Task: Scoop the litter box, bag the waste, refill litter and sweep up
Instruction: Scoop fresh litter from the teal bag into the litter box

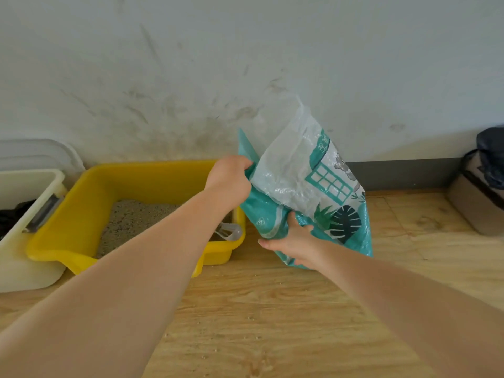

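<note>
Pale scuffed wall point(191, 64) behind, dark baseboard point(403, 173) along its foot, wooden floor point(272, 323) below with small grains scattered about. Yellow litter box point(81, 214) on the floor near the wall, grey litter point(131, 222) inside, partly hidden by the left forearm. Clear scoop point(230, 233) lying in the box's right end, only its rounded end visible past the arm. Teal and clear litter bag point(313, 186) just right of the box, upright and tilted, its bottom hidden behind the right hand. Left hand point(229, 175) curled over the bag's upper left edge, fingertips out of sight inside the fold. Right hand point(291, 241) gripping the bag's lower part, thumb pointing left, fingers pressed into the plastic. White bin point(27, 241) left of the box, touching it, cut off by the frame; dark contents hard to make out. Dark bag on a beige container point(480, 208) at far right, cropped.
</note>
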